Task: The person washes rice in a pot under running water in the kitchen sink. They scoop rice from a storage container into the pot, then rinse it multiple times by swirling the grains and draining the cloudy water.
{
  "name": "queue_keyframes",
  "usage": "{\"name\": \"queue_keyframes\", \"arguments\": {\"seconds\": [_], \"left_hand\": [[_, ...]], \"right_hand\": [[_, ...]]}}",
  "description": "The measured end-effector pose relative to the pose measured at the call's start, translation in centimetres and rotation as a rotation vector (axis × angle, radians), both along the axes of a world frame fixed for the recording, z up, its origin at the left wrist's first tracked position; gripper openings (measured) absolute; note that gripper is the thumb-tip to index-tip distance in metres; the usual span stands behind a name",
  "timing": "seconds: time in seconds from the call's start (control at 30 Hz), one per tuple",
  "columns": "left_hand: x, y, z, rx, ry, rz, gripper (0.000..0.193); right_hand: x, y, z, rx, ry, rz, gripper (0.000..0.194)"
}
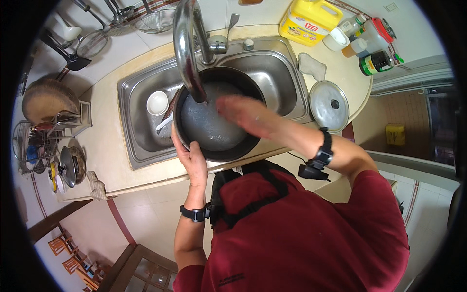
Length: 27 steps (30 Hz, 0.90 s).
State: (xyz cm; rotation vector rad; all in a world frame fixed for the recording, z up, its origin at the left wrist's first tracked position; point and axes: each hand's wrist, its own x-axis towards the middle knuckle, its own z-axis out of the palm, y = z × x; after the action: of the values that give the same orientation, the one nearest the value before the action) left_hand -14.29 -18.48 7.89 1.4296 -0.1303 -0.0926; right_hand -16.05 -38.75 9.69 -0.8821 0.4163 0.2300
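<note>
A large dark pot [219, 149] with water inside is held over the double-bowl steel sink [131, 120], below the spout of a curved chrome faucet [186, 47]. My left hand [193, 160] grips its near left rim, with the thumb at the edge and the fingers down the outside. Over the pot's right half is my right hand [248, 115], blurred, with its fingers above the water; whether they touch it is unclear, and no object shows in them. Left of the pot, a small white bowl [158, 103] and a white spoon [165, 122] lie in the left basin.
Right of the sink are a metal pot lid [329, 106], a grey cloth [312, 66], a yellow detergent jug [308, 23] and several bottles. A dish rack [85, 115] and a lidded pan [73, 166] stand left. Strainers [155, 22] and ladles hang on the back wall.
</note>
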Motion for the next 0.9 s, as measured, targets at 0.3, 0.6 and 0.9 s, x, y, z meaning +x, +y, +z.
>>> {"name": "queue_keyframes", "arguments": {"seconds": [0.3,0.6,0.9], "left_hand": [[-0.8,-0.2,0.8,0.078,-0.063,-0.003,0.074],[-0.9,-0.3,1.6,0.054,-0.172,-0.068,0.075],[-0.9,-0.3,1.2,0.09,-0.193,-0.048,0.071]], "right_hand": [[-0.3,6.4,-5.8,-1.111,-0.268,0.944,0.039],[5.3,-0.3,-5.3,-1.396,-0.27,0.682,0.032],[4.6,-0.7,-8.8,-1.106,0.308,0.373,0.043]]}}
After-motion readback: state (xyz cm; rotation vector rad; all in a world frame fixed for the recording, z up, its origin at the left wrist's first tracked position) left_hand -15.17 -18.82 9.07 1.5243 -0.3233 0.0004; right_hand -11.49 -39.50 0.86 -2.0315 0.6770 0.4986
